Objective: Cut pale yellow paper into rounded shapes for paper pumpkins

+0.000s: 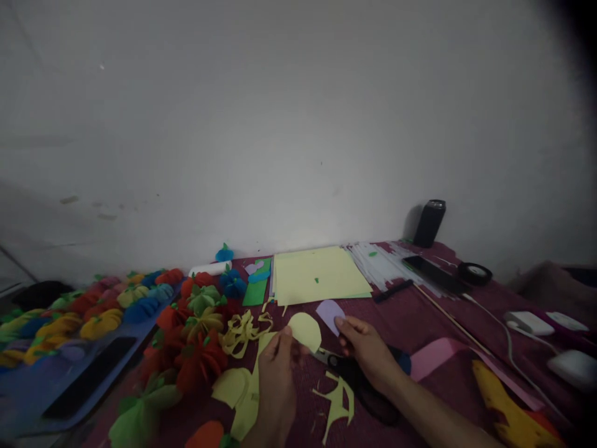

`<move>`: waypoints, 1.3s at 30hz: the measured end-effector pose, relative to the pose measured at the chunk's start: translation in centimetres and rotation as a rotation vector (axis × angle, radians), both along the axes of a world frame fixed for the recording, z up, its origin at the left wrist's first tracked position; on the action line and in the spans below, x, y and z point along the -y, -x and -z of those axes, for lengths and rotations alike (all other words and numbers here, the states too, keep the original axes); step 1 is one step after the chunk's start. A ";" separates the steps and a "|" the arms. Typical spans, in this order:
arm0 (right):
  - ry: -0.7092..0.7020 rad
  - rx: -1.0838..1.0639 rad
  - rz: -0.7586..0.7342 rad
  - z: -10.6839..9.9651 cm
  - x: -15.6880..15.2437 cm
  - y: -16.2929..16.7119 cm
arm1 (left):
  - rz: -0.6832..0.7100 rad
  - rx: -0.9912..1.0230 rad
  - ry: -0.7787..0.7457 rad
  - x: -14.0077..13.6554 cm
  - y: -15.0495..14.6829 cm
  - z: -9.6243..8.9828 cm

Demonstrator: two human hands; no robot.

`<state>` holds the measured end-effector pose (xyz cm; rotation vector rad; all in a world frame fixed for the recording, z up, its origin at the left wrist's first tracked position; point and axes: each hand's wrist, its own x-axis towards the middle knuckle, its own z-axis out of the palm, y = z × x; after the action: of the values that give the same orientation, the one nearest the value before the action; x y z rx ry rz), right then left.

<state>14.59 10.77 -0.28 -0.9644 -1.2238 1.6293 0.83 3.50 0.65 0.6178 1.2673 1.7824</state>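
Note:
Between thumb and fingers of my left hand (280,367) is a round pale-yellow paper piece (305,331). My right hand (366,351) pinches a rounded lilac paper piece (329,314) by its edge, just right of the yellow one. Black-handled scissors (368,389) lie on the cloth, partly hidden under my right hand and forearm. Pale-yellow offcuts (336,401) rest in front of them. More cut yellow paper (232,384) and curled strips (244,331) lie left of my left hand.
Folded paper pumpkins (203,348) crowd the left side. A yellow paper stack (321,274) sits near the wall, beside white strips (382,264). To the right are a phone (433,274), a black can (430,224), a tape roll (474,273), a thin stick (452,317) and white chargers (532,322).

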 end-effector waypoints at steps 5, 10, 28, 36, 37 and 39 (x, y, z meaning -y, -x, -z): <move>-0.031 0.013 -0.041 0.4 0.0 0.0 | 0.007 0.019 0.034 -0.2 -0.6 -0.4; -0.062 0.080 -0.050 0.5 0.1 0.0 | 0.166 -0.023 0.076 -0.1 -1.9 0.0; -0.163 0.262 -0.226 1.9 1.1 0.7 | -0.055 -0.749 0.336 8.2 12.1 -1.9; -0.314 0.328 -0.309 2.0 1.4 0.8 | -0.152 -1.087 0.489 7.8 11.3 -0.8; -0.311 0.323 -0.324 2.1 1.4 0.8 | -0.144 -1.139 0.525 7.7 11.3 -0.6; -0.310 0.307 -0.320 2.2 1.4 0.8 | -0.114 -1.276 0.622 7.8 11.1 -0.3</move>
<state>13.76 9.39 -2.51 -0.8733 -1.8589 1.4991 -10.26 -4.33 0.90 1.3857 2.5653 0.8249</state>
